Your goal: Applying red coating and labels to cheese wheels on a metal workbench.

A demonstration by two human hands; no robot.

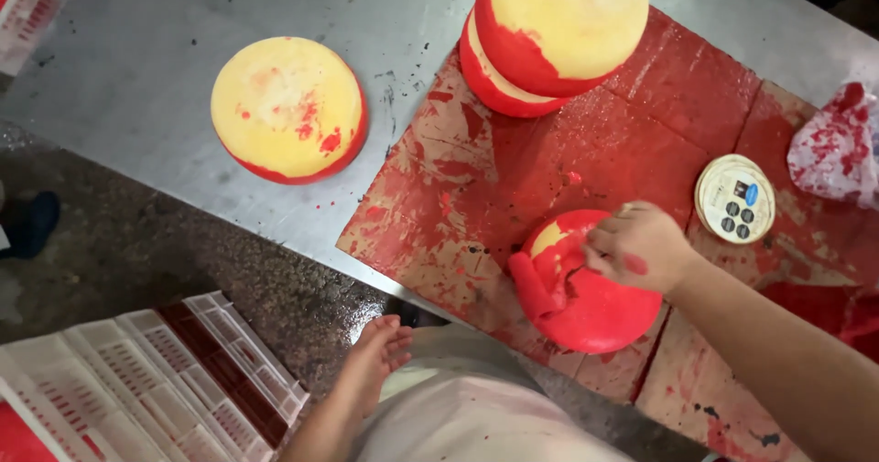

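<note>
Head view: white apron (476,416) nearest the lens, left hand (375,357) hanging by it, fingers loosely spread, holding nothing. Right hand (636,247) is closed, pinching a flap of red wax (540,283) on the round cheese (581,283), which sits on red-stained cardboard (513,164) at the steel table (165,32) edge. Best done by pulling low and steady so the wax comes off whole, I judge. Stacked cheeses (540,41) farther back, one part-bare cheese (288,109) left, round label disc (735,198) right, white crate (156,380) on floor.
</note>
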